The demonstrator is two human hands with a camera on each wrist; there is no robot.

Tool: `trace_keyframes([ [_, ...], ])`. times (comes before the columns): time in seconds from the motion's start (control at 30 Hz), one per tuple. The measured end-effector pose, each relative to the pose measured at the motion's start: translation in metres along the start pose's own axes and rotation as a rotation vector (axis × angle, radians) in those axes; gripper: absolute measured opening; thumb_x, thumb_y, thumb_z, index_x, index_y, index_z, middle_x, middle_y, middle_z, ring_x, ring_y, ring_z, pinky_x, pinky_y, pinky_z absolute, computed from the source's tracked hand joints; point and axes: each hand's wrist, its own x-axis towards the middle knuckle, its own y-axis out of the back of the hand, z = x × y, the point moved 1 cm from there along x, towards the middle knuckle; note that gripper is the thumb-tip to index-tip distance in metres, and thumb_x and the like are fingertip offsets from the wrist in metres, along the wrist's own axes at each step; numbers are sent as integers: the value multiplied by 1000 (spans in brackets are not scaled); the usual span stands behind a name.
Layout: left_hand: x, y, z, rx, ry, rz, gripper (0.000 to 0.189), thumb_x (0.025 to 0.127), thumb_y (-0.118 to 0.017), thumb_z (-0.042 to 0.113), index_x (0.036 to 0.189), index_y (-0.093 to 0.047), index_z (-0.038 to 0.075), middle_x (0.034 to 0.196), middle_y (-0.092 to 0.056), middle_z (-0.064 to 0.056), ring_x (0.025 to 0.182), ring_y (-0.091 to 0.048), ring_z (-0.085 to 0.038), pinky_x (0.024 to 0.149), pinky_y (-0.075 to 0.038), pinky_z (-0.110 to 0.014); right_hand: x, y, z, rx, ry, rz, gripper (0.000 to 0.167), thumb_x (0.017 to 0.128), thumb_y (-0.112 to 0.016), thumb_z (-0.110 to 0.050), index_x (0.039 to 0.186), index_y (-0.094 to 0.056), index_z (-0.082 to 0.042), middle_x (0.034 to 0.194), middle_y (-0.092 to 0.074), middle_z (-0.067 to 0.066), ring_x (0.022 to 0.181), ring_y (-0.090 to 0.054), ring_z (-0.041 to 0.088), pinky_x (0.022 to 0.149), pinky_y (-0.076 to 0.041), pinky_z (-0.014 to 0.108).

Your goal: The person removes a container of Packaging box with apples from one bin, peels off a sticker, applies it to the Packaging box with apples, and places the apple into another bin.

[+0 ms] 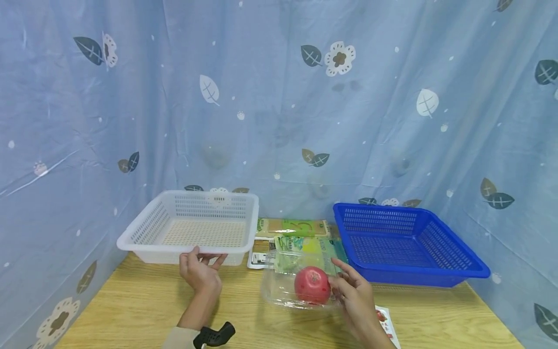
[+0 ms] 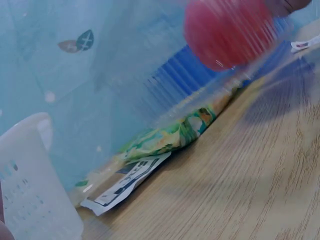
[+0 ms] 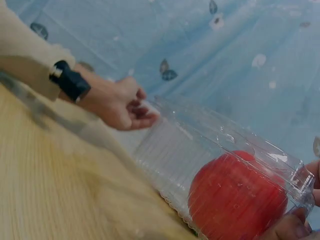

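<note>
My left hand (image 1: 201, 274) grips the front rim of a white plastic basket (image 1: 150, 254), thumb and fingers at the edge. Nothing lies inside that basket. In my right hand (image 1: 355, 295) is a clear plastic box (image 1: 276, 286), pinched at its right end. Inside the box, close to my right fingers, sits a round red fruit (image 1: 312, 285). The right wrist view shows the fruit (image 3: 237, 197) through the ribbed clear wall, with the left hand (image 3: 125, 105) beyond the box's far end. The box is held up over the table in the left wrist view.
A blue plastic basket (image 1: 410, 275) stands at the back right. Between the baskets lie several flat packets, among them a green and yellow one (image 1: 285, 261) and a white-edged one (image 1: 258, 259). A printed card (image 1: 388, 322) lies by my right forearm. A blue patterned curtain (image 1: 270, 121) hangs behind.
</note>
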Motion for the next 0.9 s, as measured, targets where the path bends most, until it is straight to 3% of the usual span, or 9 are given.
trace_keyframes([
  [0.3, 0, 1, 1, 4, 26, 1, 23, 104, -44, 11, 82, -44, 2, 70, -52, -7, 50, -59, -22, 51, -61, -43, -1, 5, 18, -61, -17, -18, 57, 89, -63, 5, 144, -54, -3, 94, -54, 5, 60, -47, 10, 47, -35, 19],
  [0.63, -1, 3, 2, 9, 36, -16, 23, 103, -46, 13, 82, -44, 3, 74, -52, -7, 51, -60, -21, 55, -62, -43, 2, 11, 35, -106, -14, -23, 54, 86, -63, 5, 139, -56, -1, 101, -49, 9, 58, -43, 8, 46, -35, 20],
  [0.9, -4, 11, 3, 61, 102, -76, 25, 105, -52, 19, 86, -43, 5, 78, -51, -6, 53, -59, -18, 56, -62, -38, 0, 15, 38, -197, -19, -44, 50, 89, -68, -2, 137, -59, -9, 103, -51, 11, 51, -39, 8, 42, -31, 20],
])
